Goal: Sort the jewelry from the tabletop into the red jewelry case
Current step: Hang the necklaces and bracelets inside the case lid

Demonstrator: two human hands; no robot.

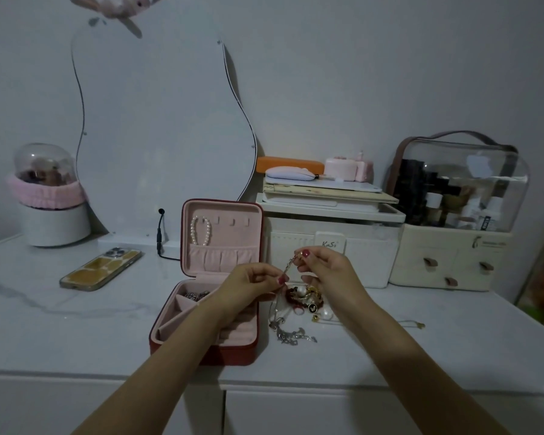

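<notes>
The red jewelry case (pixel 233 356) stands open on the white tabletop, its pink lid upright with a pearl bracelet (pixel 200 231) hung on a hook. A dark piece (pixel 195 295) lies in a rear compartment. Right of the case sits a pile of jewelry (pixel 305 299) with pearls, gold and red pieces, and silver chains (pixel 288 334) nearer me. My left hand (pixel 252 285) and my right hand (pixel 324 268) pinch the two ends of a thin gold chain (pixel 289 265) held above the pile.
A phone (pixel 101 268) lies face down at left, with a black cable (pixel 160 237) beside the mirror (pixel 157 136). White storage boxes (pixel 327 246) and a clear cosmetics organizer (pixel 456 215) stand behind the pile. A small gold chain (pixel 413 324) lies at right.
</notes>
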